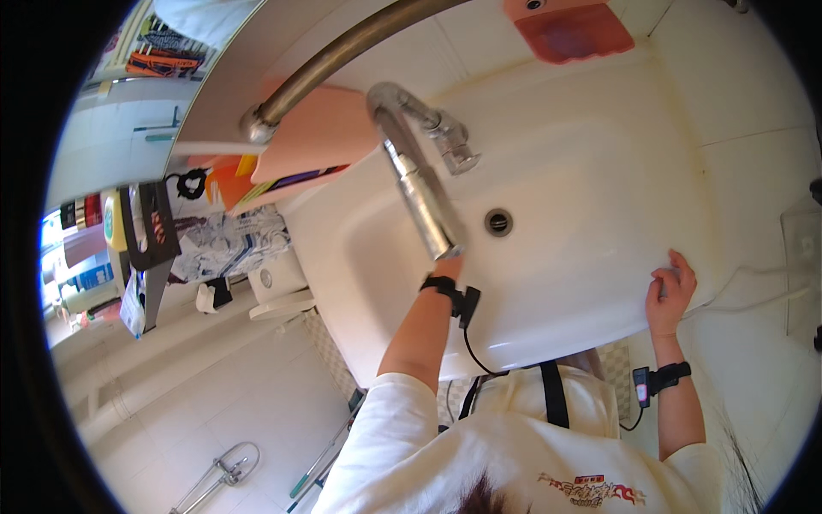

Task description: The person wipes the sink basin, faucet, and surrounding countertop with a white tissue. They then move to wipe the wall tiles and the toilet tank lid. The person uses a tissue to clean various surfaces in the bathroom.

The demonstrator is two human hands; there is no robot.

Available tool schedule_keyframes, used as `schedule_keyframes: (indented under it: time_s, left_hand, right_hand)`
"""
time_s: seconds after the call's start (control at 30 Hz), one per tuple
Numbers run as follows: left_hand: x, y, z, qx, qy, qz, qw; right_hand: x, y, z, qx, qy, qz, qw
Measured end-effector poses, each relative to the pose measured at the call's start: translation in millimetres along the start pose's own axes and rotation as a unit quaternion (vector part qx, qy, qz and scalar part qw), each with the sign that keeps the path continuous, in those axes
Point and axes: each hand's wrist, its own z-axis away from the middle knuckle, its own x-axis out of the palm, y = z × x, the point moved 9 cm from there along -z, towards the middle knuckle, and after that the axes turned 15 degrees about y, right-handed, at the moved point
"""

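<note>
A white washbasin spreads before me, with a round drain in its floor. Over it arches a chrome faucet, its spout end above my left hand. That hand is mostly hidden behind the spout; only the part near the wrist shows, so its fingers and anything in them cannot be seen. At the basin's right front rim is my right hand, fingers loosely bent and partly apart, with nothing visible in it. Each wrist wears a black strap with a small cabled device.
A metal bar crosses above the faucet. Behind the basin hangs a pink soap holder. To the left are a pink panel, a dark rack with bottles, and a toilet. A shower fixture is at lower left.
</note>
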Motion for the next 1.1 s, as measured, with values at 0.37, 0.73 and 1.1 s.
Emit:
schedule_keyframes:
  time_s: [0.37, 0.73, 1.1]
  left_hand:
    - [-39.6, -122.6, -9.0, -0.17, 0.201, 0.004, 0.965]
    - [71.7, 66.9, 25.7, -0.11, 0.027, 0.072, 0.991]
    - [138.4, 225.5, 101.6, -0.01, -0.23, 0.264, 0.937]
  right_hand:
    - [3.2, -4.9, -3.2, 0.012, -0.014, -0.03, 0.999]
    - [0.3, 4.3, -3.2, 0.041, -0.014, -0.009, 0.999]
    - [-0.6, 1.1, -9.6, 0.043, -0.023, -0.033, 0.998]
